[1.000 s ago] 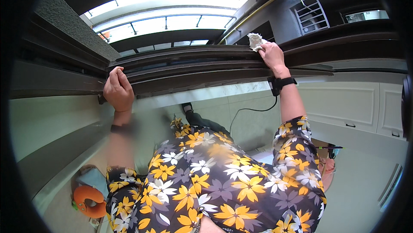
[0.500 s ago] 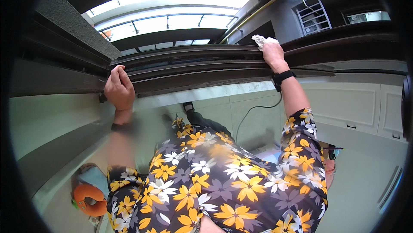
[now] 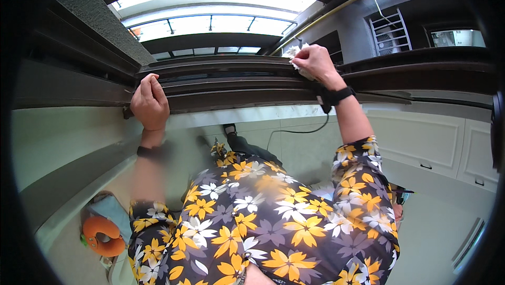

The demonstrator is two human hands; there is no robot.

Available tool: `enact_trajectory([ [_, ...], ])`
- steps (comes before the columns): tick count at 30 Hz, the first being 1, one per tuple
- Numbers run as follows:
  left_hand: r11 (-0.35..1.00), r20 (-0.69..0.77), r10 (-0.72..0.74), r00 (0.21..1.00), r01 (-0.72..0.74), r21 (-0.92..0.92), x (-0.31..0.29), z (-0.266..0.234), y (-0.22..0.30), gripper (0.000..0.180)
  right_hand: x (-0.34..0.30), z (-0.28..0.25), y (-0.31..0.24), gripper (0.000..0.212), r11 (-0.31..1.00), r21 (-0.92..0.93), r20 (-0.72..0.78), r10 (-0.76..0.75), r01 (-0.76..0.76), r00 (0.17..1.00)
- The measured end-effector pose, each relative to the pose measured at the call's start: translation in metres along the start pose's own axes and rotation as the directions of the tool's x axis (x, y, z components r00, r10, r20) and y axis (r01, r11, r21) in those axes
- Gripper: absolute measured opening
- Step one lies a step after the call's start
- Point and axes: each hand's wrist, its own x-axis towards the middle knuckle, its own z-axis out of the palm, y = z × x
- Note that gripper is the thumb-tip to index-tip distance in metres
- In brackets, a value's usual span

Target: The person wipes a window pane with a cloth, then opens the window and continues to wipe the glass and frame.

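Observation:
My right hand (image 3: 317,64) is closed on a crumpled white cloth (image 3: 295,52), which sticks out past the fingers and rests at the top of the dark window frame (image 3: 221,87). The frame has several long parallel rails running left to right. At its left end, near the corner, my left hand (image 3: 151,102) is closed with the thumb against the curled fingers. Its palm side is hidden, so what it grips, if anything, does not show.
Outside lie a yellow pipe (image 3: 353,0), a barred white window grille (image 3: 390,32) and balconies. White cabinets (image 3: 415,138) stand on the right. An orange neck pillow (image 3: 98,236) lies at lower left. A black cable (image 3: 294,132) hangs from my right wrist's strap.
My right hand has moved left along the frame with the white cloth. My left hand stays at the left corner with only a small shift.

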Motion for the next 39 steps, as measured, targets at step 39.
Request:
enact_trajectory([
  [39, 1.000, 0.015, 0.004, 1.000, -0.004, -0.002, -0.001, -0.004, 0.000, 0.014, 0.013, 0.031, -0.056, 0.012, 0.971, -0.166, -0.067, -0.186, 0.173, 0.980],
])
